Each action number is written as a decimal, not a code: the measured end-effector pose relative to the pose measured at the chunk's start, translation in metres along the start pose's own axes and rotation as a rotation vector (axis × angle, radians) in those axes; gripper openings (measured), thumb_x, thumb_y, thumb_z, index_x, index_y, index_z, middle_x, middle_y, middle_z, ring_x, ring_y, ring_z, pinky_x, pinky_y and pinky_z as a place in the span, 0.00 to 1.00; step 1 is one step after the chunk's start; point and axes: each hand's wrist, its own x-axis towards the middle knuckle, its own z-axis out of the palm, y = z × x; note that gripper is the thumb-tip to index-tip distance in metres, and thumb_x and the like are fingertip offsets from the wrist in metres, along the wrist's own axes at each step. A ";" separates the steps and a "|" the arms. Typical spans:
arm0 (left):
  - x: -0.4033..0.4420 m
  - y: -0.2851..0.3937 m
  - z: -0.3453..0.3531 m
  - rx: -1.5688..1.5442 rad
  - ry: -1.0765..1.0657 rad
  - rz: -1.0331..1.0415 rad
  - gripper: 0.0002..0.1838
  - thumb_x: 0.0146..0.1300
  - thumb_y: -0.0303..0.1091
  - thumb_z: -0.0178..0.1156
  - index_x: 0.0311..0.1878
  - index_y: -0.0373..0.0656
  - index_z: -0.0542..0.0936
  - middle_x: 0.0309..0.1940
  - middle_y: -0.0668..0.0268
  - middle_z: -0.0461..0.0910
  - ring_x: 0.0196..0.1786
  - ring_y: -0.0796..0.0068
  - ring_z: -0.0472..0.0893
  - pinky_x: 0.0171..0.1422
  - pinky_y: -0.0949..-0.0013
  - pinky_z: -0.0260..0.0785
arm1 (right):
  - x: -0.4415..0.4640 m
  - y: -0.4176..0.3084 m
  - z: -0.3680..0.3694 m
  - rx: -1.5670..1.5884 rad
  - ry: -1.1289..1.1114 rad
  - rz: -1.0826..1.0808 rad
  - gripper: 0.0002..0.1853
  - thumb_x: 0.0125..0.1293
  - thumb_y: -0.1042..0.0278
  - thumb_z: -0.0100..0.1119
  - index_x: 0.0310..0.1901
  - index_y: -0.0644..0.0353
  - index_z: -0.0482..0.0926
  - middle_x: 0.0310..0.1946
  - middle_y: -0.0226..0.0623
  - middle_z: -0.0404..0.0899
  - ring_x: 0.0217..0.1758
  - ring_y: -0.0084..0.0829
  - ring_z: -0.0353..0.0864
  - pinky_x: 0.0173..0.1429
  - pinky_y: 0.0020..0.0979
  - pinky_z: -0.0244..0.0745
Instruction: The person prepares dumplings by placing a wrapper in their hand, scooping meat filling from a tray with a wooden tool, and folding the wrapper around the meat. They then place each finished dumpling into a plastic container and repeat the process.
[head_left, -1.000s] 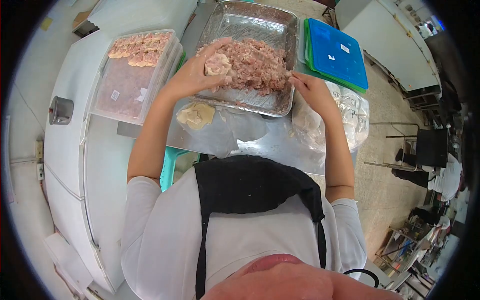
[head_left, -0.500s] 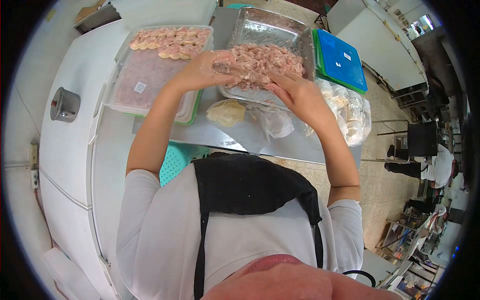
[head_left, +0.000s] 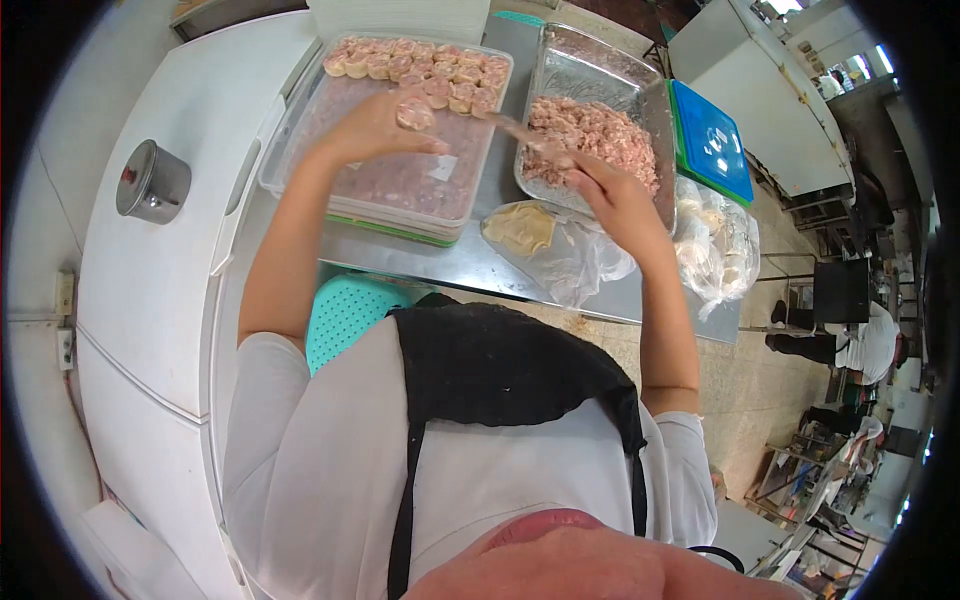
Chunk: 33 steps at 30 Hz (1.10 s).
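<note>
My left hand (head_left: 368, 132) is over the clear plastic container (head_left: 470, 205), its fingers curled round an open-topped dumpling (head_left: 414, 114) with meat showing on top. Just beyond it, rows of similar dumplings (head_left: 385, 60) sit at the container's far end. My right hand (head_left: 622, 205) grips a flat spatula (head_left: 520, 130), blurred, whose tip points left towards the dumplings. Beneath and beside that hand is a metal pan (head_left: 590, 62) with a heap of ground meat (head_left: 600, 140) in its near half. Dumpling wrappers (head_left: 522, 228) lie on plastic in front of the pan.
A blue-lidded container (head_left: 712, 140) stands right of the pan, with a plastic bag of pale wrappers (head_left: 715, 245) nearer me. On the left, a metal pot (head_left: 153, 182) sits on a white appliance (head_left: 90, 290). A turquoise stool (head_left: 345, 312) is under the table; another person (head_left: 868, 340) is far right.
My left hand has gone from the meat pan to above the plastic container, carrying a dumpling. My right hand has drawn back slightly, and its spatula now shows. The camera view has shifted left.
</note>
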 end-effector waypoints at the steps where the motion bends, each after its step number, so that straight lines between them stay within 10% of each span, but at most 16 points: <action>1: -0.003 -0.014 -0.008 0.000 -0.002 0.001 0.36 0.44 0.52 0.74 0.51 0.36 0.76 0.42 0.54 0.80 0.47 0.61 0.78 0.53 0.62 0.69 | -0.007 0.011 0.001 0.074 0.069 0.013 0.16 0.69 0.61 0.52 0.52 0.61 0.78 0.40 0.49 0.81 0.43 0.48 0.81 0.46 0.40 0.74; 7: 0.014 -0.092 -0.029 0.163 0.177 -0.132 0.29 0.47 0.44 0.69 0.52 0.38 0.76 0.44 0.51 0.80 0.48 0.56 0.80 0.52 0.60 0.70 | -0.077 0.065 -0.001 0.288 0.136 0.390 0.17 0.70 0.63 0.53 0.53 0.65 0.77 0.26 0.27 0.77 0.29 0.21 0.74 0.35 0.26 0.69; 14: 0.045 -0.084 -0.013 0.366 0.327 -0.242 0.39 0.52 0.35 0.67 0.68 0.42 0.62 0.55 0.47 0.75 0.57 0.51 0.76 0.60 0.57 0.69 | -0.122 0.081 -0.006 0.540 0.220 0.717 0.16 0.72 0.61 0.51 0.49 0.64 0.80 0.21 0.21 0.69 0.26 0.15 0.66 0.29 0.21 0.63; 21: 0.064 -0.088 0.000 0.468 0.360 -0.068 0.41 0.53 0.34 0.65 0.70 0.42 0.60 0.60 0.44 0.71 0.63 0.49 0.71 0.66 0.57 0.64 | -0.049 0.100 -0.008 -0.206 0.010 0.192 0.14 0.68 0.66 0.51 0.51 0.60 0.78 0.37 0.53 0.80 0.40 0.55 0.78 0.46 0.45 0.72; 25: 0.043 -0.053 0.016 0.665 0.337 -0.081 0.38 0.54 0.35 0.64 0.70 0.47 0.62 0.61 0.45 0.70 0.66 0.52 0.68 0.68 0.56 0.62 | 0.006 0.125 -0.003 -0.311 -0.155 -0.016 0.16 0.65 0.70 0.51 0.54 0.57 0.77 0.36 0.52 0.80 0.42 0.51 0.80 0.46 0.47 0.73; 33: 0.014 0.085 0.180 -0.092 0.001 0.046 0.15 0.61 0.35 0.60 0.50 0.42 0.79 0.51 0.57 0.78 0.51 0.59 0.78 0.52 0.62 0.71 | 0.021 0.181 0.042 -0.288 -0.312 -0.101 0.14 0.61 0.69 0.51 0.48 0.58 0.79 0.36 0.54 0.80 0.42 0.49 0.81 0.47 0.46 0.75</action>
